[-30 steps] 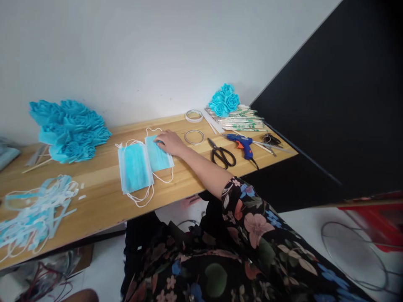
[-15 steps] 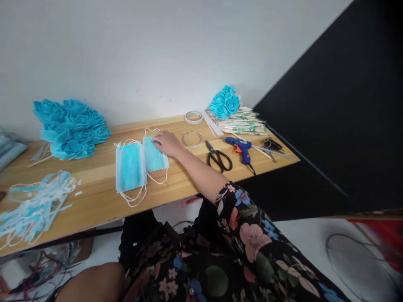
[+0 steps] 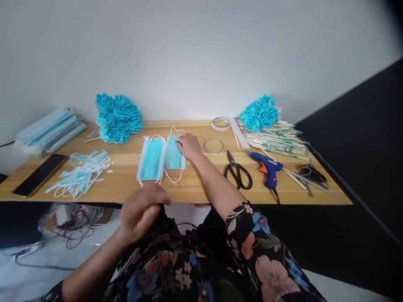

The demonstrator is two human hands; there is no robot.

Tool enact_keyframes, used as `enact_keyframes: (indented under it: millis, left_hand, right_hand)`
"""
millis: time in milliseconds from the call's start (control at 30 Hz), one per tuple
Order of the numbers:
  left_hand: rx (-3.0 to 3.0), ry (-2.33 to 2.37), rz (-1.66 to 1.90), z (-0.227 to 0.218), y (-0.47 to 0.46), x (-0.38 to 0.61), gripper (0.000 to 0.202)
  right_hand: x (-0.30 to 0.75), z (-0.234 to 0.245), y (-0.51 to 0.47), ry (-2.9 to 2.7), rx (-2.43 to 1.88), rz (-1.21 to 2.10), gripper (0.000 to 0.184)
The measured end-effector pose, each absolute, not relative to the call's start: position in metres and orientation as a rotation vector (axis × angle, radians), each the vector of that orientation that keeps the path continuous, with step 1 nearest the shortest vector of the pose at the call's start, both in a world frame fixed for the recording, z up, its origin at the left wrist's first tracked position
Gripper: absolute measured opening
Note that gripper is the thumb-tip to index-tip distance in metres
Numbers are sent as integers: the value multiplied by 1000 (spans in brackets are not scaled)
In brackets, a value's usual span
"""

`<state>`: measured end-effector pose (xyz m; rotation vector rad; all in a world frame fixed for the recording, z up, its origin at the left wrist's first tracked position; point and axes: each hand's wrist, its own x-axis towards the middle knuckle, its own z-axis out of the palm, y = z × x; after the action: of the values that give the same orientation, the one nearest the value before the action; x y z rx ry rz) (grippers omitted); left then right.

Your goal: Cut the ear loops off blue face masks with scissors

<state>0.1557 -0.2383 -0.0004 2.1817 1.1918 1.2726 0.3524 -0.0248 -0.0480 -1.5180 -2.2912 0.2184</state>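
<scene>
Two blue face masks lie side by side on the wooden table, slightly overlapping. My right hand rests flat on the right-hand mask, fingers spread. My left hand hovers in front of the table's near edge, below the masks, blurred, with loosely curled fingers and nothing seen in it. Black scissors lie just right of my right forearm.
A blue glue gun, two tape rings, a stack of wrapped chopsticks and blue mask flowers lie right. Left: a larger flower bunch, cut strips, a phone, a mask stack.
The camera swung left and levelled, bringing the table's left end into view. My left hand rose into view in front of the table. My right hand stayed on the mask.
</scene>
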Motion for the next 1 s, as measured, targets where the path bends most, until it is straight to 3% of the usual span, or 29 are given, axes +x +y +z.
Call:
enact_keyframes:
  millis: [100, 233, 1000]
  left_hand:
    - [2003, 1608, 1446, -23, -217, 139, 33]
    - [2203, 1879, 1320, -59, -191, 114, 30]
    - [2374, 1989, 1222, -74, -187, 117, 27]
  right_hand:
    - [350, -49, -27, -2290, -1549, 195, 29]
    - [345, -53, -30, -2283, -1553, 150, 30]
    - [339, -56, -30, -2232, -1614, 141, 32]
